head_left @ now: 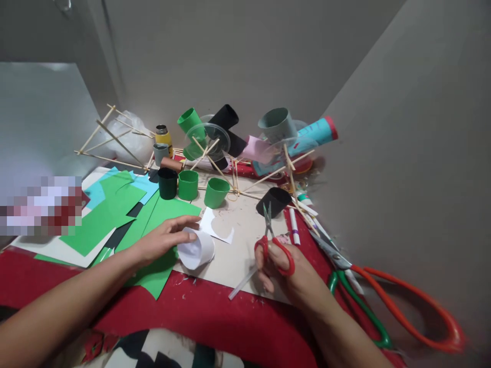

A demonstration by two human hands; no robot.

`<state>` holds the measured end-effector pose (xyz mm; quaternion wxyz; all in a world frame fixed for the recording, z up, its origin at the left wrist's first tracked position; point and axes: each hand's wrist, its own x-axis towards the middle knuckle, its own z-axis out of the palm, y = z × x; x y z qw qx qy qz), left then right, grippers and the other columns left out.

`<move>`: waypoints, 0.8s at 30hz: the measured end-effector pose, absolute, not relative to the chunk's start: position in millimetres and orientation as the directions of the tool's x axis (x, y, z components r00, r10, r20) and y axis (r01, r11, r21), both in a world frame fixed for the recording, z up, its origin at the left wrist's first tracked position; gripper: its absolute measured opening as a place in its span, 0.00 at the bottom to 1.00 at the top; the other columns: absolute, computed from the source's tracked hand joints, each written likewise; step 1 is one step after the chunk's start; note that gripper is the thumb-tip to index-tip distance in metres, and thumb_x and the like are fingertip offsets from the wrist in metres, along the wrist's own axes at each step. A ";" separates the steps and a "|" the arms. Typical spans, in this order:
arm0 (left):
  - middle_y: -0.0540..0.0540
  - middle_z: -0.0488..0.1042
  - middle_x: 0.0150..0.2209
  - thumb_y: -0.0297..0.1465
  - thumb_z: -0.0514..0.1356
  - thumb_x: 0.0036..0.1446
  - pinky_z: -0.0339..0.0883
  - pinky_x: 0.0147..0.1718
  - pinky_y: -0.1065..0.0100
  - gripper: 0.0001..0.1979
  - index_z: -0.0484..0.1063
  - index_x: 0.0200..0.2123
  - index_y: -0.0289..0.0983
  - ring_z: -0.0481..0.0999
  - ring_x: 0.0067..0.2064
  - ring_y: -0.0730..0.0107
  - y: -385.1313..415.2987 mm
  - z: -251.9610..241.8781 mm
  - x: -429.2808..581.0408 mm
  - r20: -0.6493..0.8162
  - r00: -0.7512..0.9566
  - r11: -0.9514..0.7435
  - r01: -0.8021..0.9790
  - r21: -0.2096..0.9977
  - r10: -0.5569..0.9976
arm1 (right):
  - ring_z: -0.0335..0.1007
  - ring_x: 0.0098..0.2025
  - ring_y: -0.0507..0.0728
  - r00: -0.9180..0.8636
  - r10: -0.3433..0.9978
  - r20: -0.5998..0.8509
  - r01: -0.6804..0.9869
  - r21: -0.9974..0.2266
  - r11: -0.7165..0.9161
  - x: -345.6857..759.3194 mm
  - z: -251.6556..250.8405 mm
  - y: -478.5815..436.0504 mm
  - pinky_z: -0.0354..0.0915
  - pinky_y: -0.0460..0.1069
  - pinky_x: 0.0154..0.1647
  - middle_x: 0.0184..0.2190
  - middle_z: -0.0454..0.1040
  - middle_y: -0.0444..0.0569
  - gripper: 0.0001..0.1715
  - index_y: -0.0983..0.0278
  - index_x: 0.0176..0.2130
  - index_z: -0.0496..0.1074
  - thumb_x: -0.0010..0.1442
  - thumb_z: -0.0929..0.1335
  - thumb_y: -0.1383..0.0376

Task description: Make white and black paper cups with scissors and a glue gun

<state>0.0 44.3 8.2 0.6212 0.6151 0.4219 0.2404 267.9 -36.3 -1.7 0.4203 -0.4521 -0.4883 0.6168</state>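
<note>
My left hand rests its fingers on a white paper ring that lies on its side, partly over green paper. My right hand has its fingers through the red handles of small scissors, blades pointing up and away and nearly together. A thin white stick lies under that hand. A cut white paper scrap lies just beyond the ring.
Green and black paper cups stand in a row. Behind them stands a wooden skewer frame carrying paper tubes. Large orange-and-green scissors lie at right. Markers, coloured sheets, a glue bottle and walls surround the red cloth.
</note>
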 end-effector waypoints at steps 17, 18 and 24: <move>0.41 0.79 0.45 0.37 0.60 0.58 0.71 0.41 0.60 0.17 0.75 0.48 0.37 0.78 0.41 0.63 84.9 34.1 -17.6 0.099 0.634 -0.480 0.464 0.744 0.767 | 0.53 0.13 0.46 0.120 0.984 0.130 -0.131 -0.981 0.145 264.9 -6.9 -21.1 0.54 0.45 0.16 0.12 0.59 0.37 0.29 0.63 0.22 0.64 0.56 0.70 0.43; 0.41 0.79 0.45 0.35 0.60 0.57 0.71 0.38 0.62 0.17 0.74 0.49 0.37 0.77 0.39 0.64 91.4 28.5 -12.8 0.079 0.693 -0.535 0.473 0.700 0.716 | 0.52 0.13 0.46 0.121 0.982 0.143 -0.125 -0.980 0.157 263.9 -5.9 -20.9 0.53 0.45 0.16 0.12 0.59 0.37 0.29 0.63 0.21 0.64 0.56 0.70 0.43; 0.40 0.74 0.49 0.27 0.60 0.54 0.68 0.44 0.64 0.16 0.76 0.47 0.39 0.75 0.47 0.62 114.5 11.7 26.5 0.037 0.905 -0.760 0.334 0.558 0.424 | 0.52 0.13 0.47 0.120 0.973 0.196 -0.076 -0.976 0.206 260.5 7.2 -23.0 0.47 0.45 0.15 0.11 0.59 0.38 0.32 0.63 0.19 0.63 0.53 0.71 0.42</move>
